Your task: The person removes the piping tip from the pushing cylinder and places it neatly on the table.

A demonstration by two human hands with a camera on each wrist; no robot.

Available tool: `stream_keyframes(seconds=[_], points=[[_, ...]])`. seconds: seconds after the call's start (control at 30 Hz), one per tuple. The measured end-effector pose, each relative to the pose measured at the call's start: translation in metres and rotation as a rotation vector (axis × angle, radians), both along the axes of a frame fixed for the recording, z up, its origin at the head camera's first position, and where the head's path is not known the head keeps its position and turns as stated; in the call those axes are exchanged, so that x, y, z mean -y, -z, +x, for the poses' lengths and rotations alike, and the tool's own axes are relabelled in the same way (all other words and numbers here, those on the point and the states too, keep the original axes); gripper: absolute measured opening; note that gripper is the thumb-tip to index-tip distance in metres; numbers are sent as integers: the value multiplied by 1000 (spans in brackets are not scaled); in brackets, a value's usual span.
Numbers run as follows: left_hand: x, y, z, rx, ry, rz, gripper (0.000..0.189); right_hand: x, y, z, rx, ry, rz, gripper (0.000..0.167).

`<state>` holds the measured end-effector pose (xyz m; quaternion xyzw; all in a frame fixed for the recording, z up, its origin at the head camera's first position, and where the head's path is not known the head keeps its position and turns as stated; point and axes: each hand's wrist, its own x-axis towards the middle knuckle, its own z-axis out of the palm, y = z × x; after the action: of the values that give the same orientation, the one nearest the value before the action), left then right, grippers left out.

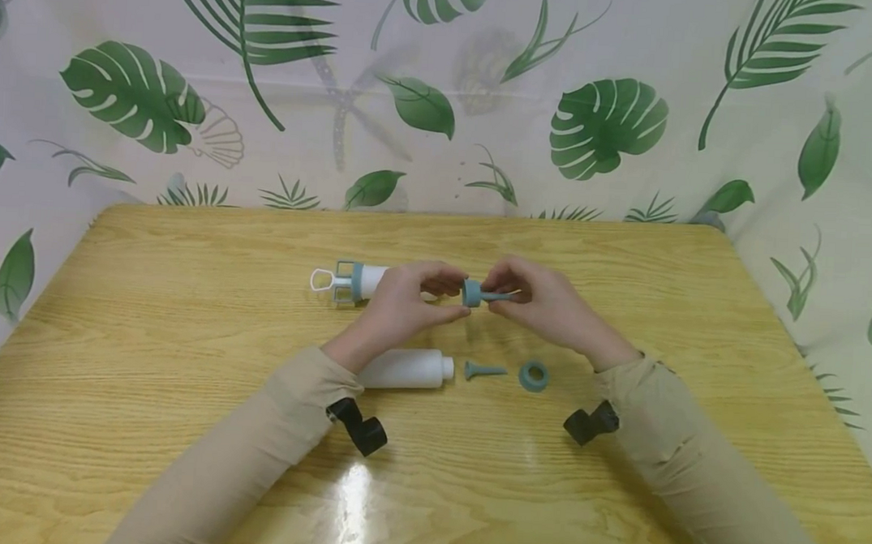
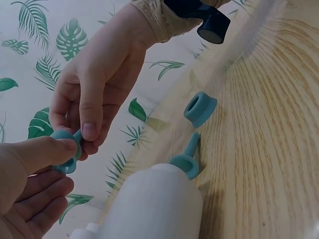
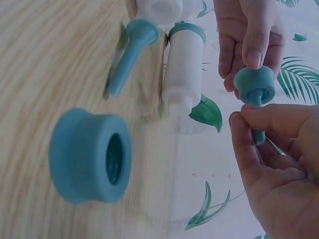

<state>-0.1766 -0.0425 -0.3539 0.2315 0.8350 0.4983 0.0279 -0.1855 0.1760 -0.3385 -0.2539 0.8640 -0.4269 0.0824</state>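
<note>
Above the table, my left hand [image 1: 409,297] pinches a teal ring-shaped screw cap [image 1: 471,294] between thumb and fingers. From the right, my right hand [image 1: 544,303] pinches the thin stem of a teal nozzle [image 1: 497,296] that sticks out through the cap. The right wrist view shows this stem [image 3: 258,136] passing between the right thumb and fingers, its wide end hidden inside the cap [image 3: 247,82]. Below the hands lies a white cylinder [image 1: 406,369] with a narrow neck. A second teal nozzle [image 1: 484,371] and a second teal ring cap [image 1: 534,376] lie in line with its neck.
Behind the left hand lies another white cylinder [image 1: 373,282], with a teal end frame [image 1: 344,282] and a white loop handle [image 1: 322,280]. The wooden table [image 1: 185,318] ends at a leaf-patterned backdrop [image 1: 485,144]. Black wrist cameras [image 1: 367,436] hang below both sleeves.
</note>
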Motion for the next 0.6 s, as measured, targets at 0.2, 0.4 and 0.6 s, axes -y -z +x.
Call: stream_keyframes(seconds=[0.2,0.4,0.6], points=[[0,0,-1,21,0,16,37,-3,1,0,-27,25,32,8],[0,1,-1,33,21,38,37,-3,2,0,-83,26,27,13],[1,2,-2,46,33,45,37,-4,2,2,-91,56,35,17]])
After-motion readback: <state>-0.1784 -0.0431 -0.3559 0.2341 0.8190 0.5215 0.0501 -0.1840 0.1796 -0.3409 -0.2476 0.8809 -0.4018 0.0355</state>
